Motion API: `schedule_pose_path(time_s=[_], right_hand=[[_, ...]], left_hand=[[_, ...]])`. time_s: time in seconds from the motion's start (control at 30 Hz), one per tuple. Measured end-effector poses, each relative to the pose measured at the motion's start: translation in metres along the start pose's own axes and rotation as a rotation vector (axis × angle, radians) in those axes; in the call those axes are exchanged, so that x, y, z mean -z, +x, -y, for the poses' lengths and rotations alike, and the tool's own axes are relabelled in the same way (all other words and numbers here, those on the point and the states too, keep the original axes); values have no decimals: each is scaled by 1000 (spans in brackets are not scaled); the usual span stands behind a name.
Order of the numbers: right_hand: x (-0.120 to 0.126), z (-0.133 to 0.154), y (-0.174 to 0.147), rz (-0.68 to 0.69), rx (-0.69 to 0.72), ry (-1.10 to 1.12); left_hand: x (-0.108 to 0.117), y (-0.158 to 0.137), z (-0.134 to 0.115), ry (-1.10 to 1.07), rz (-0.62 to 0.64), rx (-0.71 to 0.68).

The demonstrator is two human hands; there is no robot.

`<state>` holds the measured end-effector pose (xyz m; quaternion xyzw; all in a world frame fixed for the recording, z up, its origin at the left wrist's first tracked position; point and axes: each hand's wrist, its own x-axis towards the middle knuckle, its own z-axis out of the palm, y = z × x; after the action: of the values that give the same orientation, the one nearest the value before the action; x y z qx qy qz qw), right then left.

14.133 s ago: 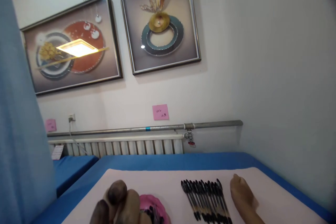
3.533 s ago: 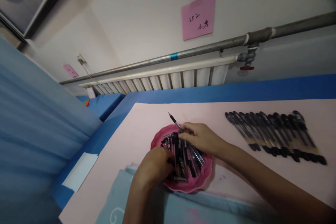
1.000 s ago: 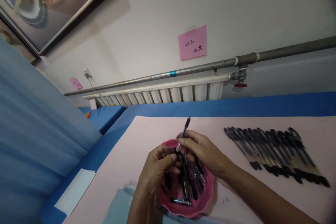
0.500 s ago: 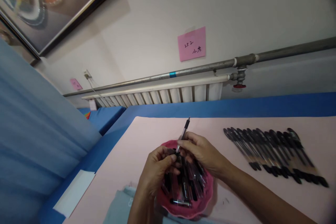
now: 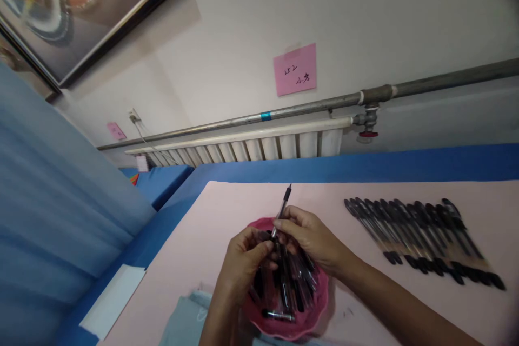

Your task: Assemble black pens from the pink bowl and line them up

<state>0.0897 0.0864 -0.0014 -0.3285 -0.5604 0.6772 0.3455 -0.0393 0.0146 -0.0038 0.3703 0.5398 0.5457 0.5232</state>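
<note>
A clear-barrelled pen (image 5: 284, 204) with a black grip points tip-up and away from me above the pink basket (image 5: 320, 313). My right hand (image 5: 314, 235) is closed round its barrel, thumb and fingers pinching it. At the pen's lower end, my left hand (image 5: 243, 259) pinches with thumb and forefinger. A small dark part shows by those fingertips, but its exact kind is hidden. Under both hands, the scalloped basket holds many loose clear and black pen parts (image 5: 298, 284).
Right of the basket, several black-capped pens (image 5: 417, 238) lie in a slanted row on the pink sheet (image 5: 227, 200). Pale blue cloth (image 5: 184, 316) is at the front left, with a white paper (image 5: 113, 300) further left. A radiator (image 5: 284, 146) and pipe (image 5: 316, 106) run along the wall.
Almost nothing differs. Both hands keep their hold on the pen over the basket, and the view has shifted very slightly.
</note>
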Motion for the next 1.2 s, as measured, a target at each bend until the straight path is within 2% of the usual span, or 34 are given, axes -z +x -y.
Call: schedule_pose_path(time_s=[0.13,0.37,0.83,1.2], right_hand=[[-1,-2,1,-45,-12,-35],[0,-2,2,18,22,65],[0,-4,2,-46,57,-61],[11,-11,8,-168,103,-227]], left_hand=[[-1,0,2,17,-4,-9],[1,-1,0,17,16,-1],[1,1,3,138,24,-21],[16,4,6,405,-134,-2]])
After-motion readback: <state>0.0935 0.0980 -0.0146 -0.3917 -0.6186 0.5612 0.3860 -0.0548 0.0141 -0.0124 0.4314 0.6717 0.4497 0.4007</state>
